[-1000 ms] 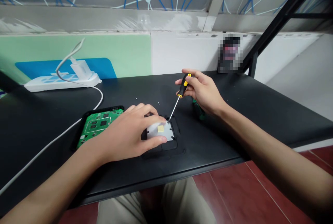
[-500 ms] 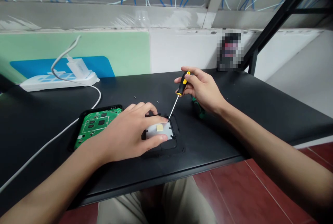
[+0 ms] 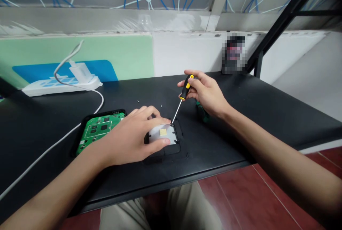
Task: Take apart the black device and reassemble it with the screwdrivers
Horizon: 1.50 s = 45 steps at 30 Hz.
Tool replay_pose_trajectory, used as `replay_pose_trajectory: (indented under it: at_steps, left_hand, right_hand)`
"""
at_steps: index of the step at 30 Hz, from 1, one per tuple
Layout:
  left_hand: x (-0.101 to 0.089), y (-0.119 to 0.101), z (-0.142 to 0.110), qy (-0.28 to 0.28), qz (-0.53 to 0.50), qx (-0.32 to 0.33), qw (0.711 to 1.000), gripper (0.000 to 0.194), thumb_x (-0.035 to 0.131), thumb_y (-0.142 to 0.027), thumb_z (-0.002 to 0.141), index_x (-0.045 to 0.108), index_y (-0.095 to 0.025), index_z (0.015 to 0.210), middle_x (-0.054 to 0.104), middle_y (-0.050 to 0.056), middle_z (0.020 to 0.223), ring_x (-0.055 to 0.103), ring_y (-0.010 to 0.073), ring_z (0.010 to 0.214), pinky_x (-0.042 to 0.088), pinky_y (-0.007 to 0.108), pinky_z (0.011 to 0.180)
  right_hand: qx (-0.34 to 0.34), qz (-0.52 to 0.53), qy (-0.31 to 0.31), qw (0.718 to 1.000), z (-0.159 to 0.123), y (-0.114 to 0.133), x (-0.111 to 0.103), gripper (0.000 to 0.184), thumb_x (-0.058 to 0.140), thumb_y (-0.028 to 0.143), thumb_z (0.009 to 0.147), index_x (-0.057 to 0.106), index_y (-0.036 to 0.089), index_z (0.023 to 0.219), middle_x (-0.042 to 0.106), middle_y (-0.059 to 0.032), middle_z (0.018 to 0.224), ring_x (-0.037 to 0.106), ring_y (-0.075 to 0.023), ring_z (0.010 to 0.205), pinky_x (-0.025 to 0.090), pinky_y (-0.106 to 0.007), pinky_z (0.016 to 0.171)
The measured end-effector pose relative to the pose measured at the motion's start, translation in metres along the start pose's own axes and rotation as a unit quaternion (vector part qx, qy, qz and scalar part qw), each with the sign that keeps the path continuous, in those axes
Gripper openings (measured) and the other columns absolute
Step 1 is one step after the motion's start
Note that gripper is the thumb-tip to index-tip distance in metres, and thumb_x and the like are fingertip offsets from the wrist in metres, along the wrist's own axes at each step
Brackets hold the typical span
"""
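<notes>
A black screwdriver (image 3: pixel 187 88) with yellow accents is held near its handle top by my right hand (image 3: pixel 207 89), fingers closed round it. Its shaft slants down to the far right corner of a silvery metal plate (image 3: pixel 157 130), which bears a small cream square pad (image 3: pixel 163 132). That plate sits in a black plastic cover (image 3: pixel 178 148) lying on the table. My left hand (image 3: pixel 133 133) holds the cover down, index finger near the driver tip and thumb on the plate; its palm hides the cover's left part. Left of it, a green circuit board (image 3: pixel 97 128) lies in a black casing.
Two tiny screws (image 3: pixel 161 106) lie beyond the cover on the black table (image 3: pixel 229 130). A dark green tool (image 3: pixel 202 111) is partly hidden behind my right hand. A white power strip (image 3: pixel 61 84) with a charger and white cable (image 3: pixel 57 141) is at the left.
The view has shifted slightly. Both hands keep their places, with the screwdriver tip still at the plate's far right corner.
</notes>
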<state>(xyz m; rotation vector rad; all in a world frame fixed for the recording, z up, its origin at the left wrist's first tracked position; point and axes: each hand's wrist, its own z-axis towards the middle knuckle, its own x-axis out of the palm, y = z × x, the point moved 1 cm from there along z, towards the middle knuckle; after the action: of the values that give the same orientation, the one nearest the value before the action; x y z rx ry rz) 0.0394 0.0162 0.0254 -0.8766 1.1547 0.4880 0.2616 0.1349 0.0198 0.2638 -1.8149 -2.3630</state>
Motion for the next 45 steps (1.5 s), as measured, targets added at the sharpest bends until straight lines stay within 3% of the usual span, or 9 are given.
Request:
replay_pose_trajectory:
  at_steps: [10, 18, 24, 40, 45]
  left_hand:
    - [0.0, 0.004, 0.0, -0.051, -0.034, 0.0, 0.998, 0.032, 0.059, -0.036, 0.098, 0.063, -0.023, 0.128, 0.065, 0.007, 0.123, 0.056, 0.0266, 0.116, 0.044, 0.044, 0.104]
    - [-0.003, 0.006, 0.002, -0.102, -0.037, 0.023, 0.994, 0.008, 0.061, -0.026, 0.097, 0.068, -0.021, 0.097, 0.072, 0.002, 0.099, 0.059, 0.0223, 0.094, 0.047, 0.038, 0.087]
    - [-0.003, 0.009, 0.004, -0.086, -0.049, 0.016, 0.995, 0.011, 0.061, -0.025, 0.096, 0.066, -0.023, 0.087, 0.072, 0.0, 0.092, 0.057, 0.0211, 0.088, 0.044, 0.037, 0.083]
    - [-0.004, 0.008, 0.004, -0.119, -0.039, -0.038, 0.991, 0.015, 0.059, -0.029, 0.092, 0.066, -0.024, 0.08, 0.073, -0.002, 0.086, 0.06, 0.0205, 0.086, 0.045, 0.035, 0.08]
    - [-0.005, 0.01, 0.003, -0.145, -0.013, -0.052, 0.988, 0.013, 0.059, -0.029, 0.09, 0.065, -0.023, 0.08, 0.072, -0.001, 0.084, 0.061, 0.0209, 0.086, 0.046, 0.036, 0.08]
  right_hand:
    - [-0.026, 0.035, 0.0, 0.999, -0.005, 0.006, 0.002, 0.032, 0.056, 0.035, 0.094, 0.053, 0.023, 0.124, 0.072, -0.004, 0.101, 0.069, -0.0126, 0.07, 0.063, -0.034, 0.073]
    - [-0.038, 0.106, 0.017, 0.994, -0.008, 0.006, 0.007, 0.033, 0.064, 0.036, 0.091, 0.055, 0.022, 0.12, 0.074, -0.0032, 0.099, 0.069, -0.0113, 0.07, 0.062, -0.03, 0.069]
    - [-0.052, 0.138, 0.025, 0.989, -0.008, 0.004, 0.01, 0.036, 0.071, 0.038, 0.087, 0.058, 0.022, 0.117, 0.075, -0.0012, 0.094, 0.07, -0.0111, 0.067, 0.063, -0.028, 0.066]
    - [-0.11, 0.119, 0.012, 0.987, -0.009, 0.004, 0.008, 0.038, 0.075, 0.043, 0.087, 0.056, 0.024, 0.114, 0.072, 0.0014, 0.092, 0.068, -0.0079, 0.064, 0.063, -0.022, 0.062]
    - [-0.131, 0.095, 0.022, 0.987, -0.013, 0.007, 0.009, 0.037, 0.074, 0.044, 0.089, 0.054, 0.025, 0.113, 0.071, 0.0012, 0.093, 0.071, -0.0096, 0.072, 0.065, -0.022, 0.065]
